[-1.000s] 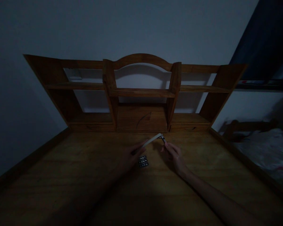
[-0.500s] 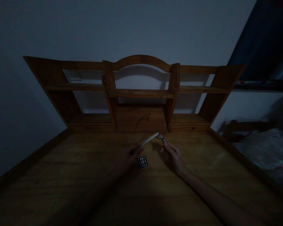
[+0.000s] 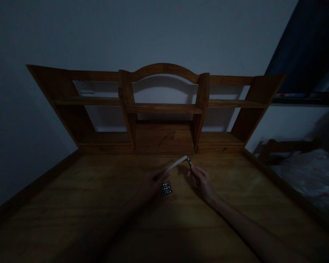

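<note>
Dim wooden desk (image 3: 71, 190) against wall (image 3: 164, 33)

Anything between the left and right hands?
Head view: the pale strip and metal tool they hold; nearer the left hand, a dark, shiny-spotted item on the desk.

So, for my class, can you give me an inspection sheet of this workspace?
Surface: wooden desk, dimly lit.
Things: pale strip; dark tool, its tip at the strip's far end, contact unclear; dark item with shiny rows, on the desk.
Clutter: crumpled pale heap beyond the desk's right edge.
Grips: left grip holds the strip; right grip holds the tool.
Cables: none certain; thin line on the shelf, cord or mark.
Surroundings: shelf, wall, dark curtain.
</note>
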`<move>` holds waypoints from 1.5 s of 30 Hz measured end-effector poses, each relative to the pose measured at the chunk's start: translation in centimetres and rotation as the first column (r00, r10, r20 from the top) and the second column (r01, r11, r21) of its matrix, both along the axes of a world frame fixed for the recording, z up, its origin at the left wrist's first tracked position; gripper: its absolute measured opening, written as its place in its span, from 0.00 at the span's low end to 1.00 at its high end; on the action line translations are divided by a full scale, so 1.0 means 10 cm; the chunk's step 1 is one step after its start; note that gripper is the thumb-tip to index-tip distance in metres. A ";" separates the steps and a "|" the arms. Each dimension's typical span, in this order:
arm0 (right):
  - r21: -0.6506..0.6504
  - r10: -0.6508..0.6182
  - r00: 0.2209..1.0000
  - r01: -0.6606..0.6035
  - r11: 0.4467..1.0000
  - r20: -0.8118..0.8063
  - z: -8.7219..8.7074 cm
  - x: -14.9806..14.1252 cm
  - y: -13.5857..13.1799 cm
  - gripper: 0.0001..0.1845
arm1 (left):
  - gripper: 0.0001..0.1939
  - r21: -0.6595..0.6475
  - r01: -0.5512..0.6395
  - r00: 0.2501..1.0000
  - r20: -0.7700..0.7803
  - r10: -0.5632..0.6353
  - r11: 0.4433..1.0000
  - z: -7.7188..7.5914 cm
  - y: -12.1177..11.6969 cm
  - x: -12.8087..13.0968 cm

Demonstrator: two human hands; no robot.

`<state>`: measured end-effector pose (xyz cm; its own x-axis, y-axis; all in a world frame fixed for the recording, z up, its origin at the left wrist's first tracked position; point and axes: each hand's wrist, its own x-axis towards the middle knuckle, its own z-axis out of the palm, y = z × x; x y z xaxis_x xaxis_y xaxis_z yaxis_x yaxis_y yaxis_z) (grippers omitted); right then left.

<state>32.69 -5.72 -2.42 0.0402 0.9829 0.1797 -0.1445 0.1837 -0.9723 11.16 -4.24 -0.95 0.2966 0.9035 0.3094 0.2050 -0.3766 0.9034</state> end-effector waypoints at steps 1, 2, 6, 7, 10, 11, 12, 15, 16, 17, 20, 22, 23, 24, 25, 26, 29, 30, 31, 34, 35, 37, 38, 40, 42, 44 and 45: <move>-0.003 0.008 1.000 -0.008 1.000 -0.012 0.00 0.00 0.00 0.20 | 0.21 -0.001 -0.014 1.000 -0.007 0.014 1.000 0.00 0.00 0.00; -0.007 0.011 1.000 -0.011 1.000 -0.025 0.00 0.00 0.01 0.21 | 0.21 0.001 -0.036 0.999 -0.015 0.036 0.999 0.00 0.00 -0.01; -0.017 0.015 0.999 -0.015 1.000 -0.040 -0.01 0.00 0.01 0.21 | 0.22 0.028 -0.078 0.996 -0.030 0.079 0.997 -0.01 0.02 -0.03; -0.013 0.013 1.000 -0.013 1.000 -0.029 -0.01 0.00 0.01 0.21 | 0.22 0.030 -0.061 0.998 -0.030 0.062 0.998 -0.01 0.02 -0.03; 0.003 0.005 1.000 -0.005 1.000 0.007 -0.01 -0.01 0.00 0.21 | 0.21 0.016 -0.020 1.000 -0.024 0.020 1.000 -0.02 0.02 -0.02; 0.003 0.005 1.000 -0.005 1.000 0.012 -0.01 -0.01 0.00 0.21 | 0.21 0.011 -0.015 1.000 -0.022 0.015 1.000 -0.02 0.02 -0.02; 0.000 0.004 1.000 -0.004 1.000 0.013 -0.01 -0.01 0.00 0.21 | 0.21 0.009 -0.019 1.000 -0.023 0.019 1.000 -0.02 0.02 -0.02; -0.007 -0.005 1.000 0.005 1.000 0.009 -0.01 -0.01 0.00 0.22 | 0.21 0.009 -0.039 0.999 -0.027 0.040 0.999 -0.03 0.03 -0.03; -0.005 -0.005 1.000 0.005 1.000 0.013 -0.01 -0.01 0.00 0.22 | 0.21 0.009 -0.042 0.999 -0.031 0.042 0.999 -0.03 0.03 -0.03; -0.003 -0.005 1.000 0.005 1.000 0.014 -0.01 -0.01 0.00 0.21 | 0.21 0.009 -0.044 0.998 -0.033 0.045 0.999 -0.03 0.03 -0.03; 0.000 0.011 1.000 -0.011 1.000 0.000 -0.02 -0.01 0.00 0.21 | 0.20 0.008 -0.062 0.997 -0.039 0.062 0.998 -0.04 0.04 -0.03; 0.004 0.023 1.000 -0.023 1.000 -0.012 -0.02 -0.01 0.00 0.21 | 0.21 0.000 -0.096 0.995 -0.036 0.096 0.995 -0.05 0.04 -0.03; 0.007 0.025 1.000 -0.025 1.000 -0.013 -0.02 -0.01 0.00 0.20 | 0.21 -0.004 -0.114 0.993 -0.035 0.114 0.993 -0.05 0.04 -0.03; 0.009 0.025 1.000 -0.025 1.000 -0.011 -0.02 -0.01 0.00 0.20 | 0.21 -0.007 -0.123 0.992 -0.038 0.123 0.992 -0.04 0.04 -0.04; 0.011 0.025 1.000 -0.025 1.000 -0.008 -0.02 -0.01 0.00 0.20 | 0.21 -0.007 -0.123 0.992 -0.043 0.122 0.992 -0.03 0.04 -0.04; 0.010 0.024 1.000 -0.024 1.000 -0.006 -0.03 -0.01 0.00 0.20 | 0.21 -0.004 -0.115 0.992 -0.046 0.115 0.993 -0.02 0.03 -0.05; -0.002 0.015 1.000 -0.015 1.000 -0.007 -0.03 -0.02 -0.01 0.20 | 0.20 0.002 -0.065 0.997 -0.051 0.065 0.998 0.01 0.01 -0.05; -0.006 0.015 1.000 -0.015 1.000 -0.007 -0.02 -0.02 -0.01 0.20 | 0.20 0.000 -0.053 0.997 -0.048 0.053 0.999 0.02 0.00 -0.04; -0.009 0.015 1.000 -0.015 1.000 -0.007 -0.02 -0.02 -0.01 0.20 | 0.20 0.001 -0.054 0.998 -0.042 0.054 0.999 0.02 0.00 -0.04; -0.003 0.012 1.000 -0.012 1.000 0.006 0.00 -0.02 -0.03 0.20 | 0.20 -0.003 -0.091 0.995 -0.037 0.091 0.996 0.03 0.00 -0.04; -0.001 0.009 1.000 -0.009 1.000 0.015 0.01 -0.02 -0.03 0.20 | 0.20 -0.003 -0.106 0.994 -0.038 0.106 0.994 0.04 -0.01 -0.04; 0.006 -0.001 0.999 0.000 1.000 0.044 0.02 -0.02 -0.04 0.20 | 0.20 -0.007 -0.103 0.993 -0.050 0.102 0.995 0.05 -0.01 -0.05; 0.013 -0.003 0.998 0.002 1.000 0.063 0.02 -0.02 -0.05 0.20 | 0.20 -0.008 -0.094 0.994 -0.053 0.093 0.996 0.05 -0.01 -0.05; 0.038 -0.010 0.994 0.006 0.999 0.109 0.02 -0.01 -0.05 0.20 | 0.20 -0.008 -0.073 0.996 -0.054 0.072 0.997 0.06 0.00 -0.05; 0.060 -0.025 0.988 0.016 0.998 0.151 0.04 -0.01 -0.06 0.20 | 0.20 -0.015 -0.077 0.995 -0.062 0.076 0.997 0.04 0.01 -0.06; 0.078 -0.045 0.980 0.030 0.996 0.194 0.07 -0.01 -0.07 0.20 | 0.21 -0.026 -0.103 0.992 -0.077 0.101 0.994 0.02 0.04 -0.06; 0.096 -0.064 0.974 0.044 0.994 0.218 0.09 -0.01 -0.08 0.19 | 0.21 -0.028 -0.113 0.991 -0.081 0.111 0.993 0.00 0.05 -0.06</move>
<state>32.58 -6.49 -1.52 0.0421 0.9598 0.2774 0.0843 0.2732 -0.9583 10.51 -3.78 -0.94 0.2155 0.9416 0.2586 0.3155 -0.3178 0.8941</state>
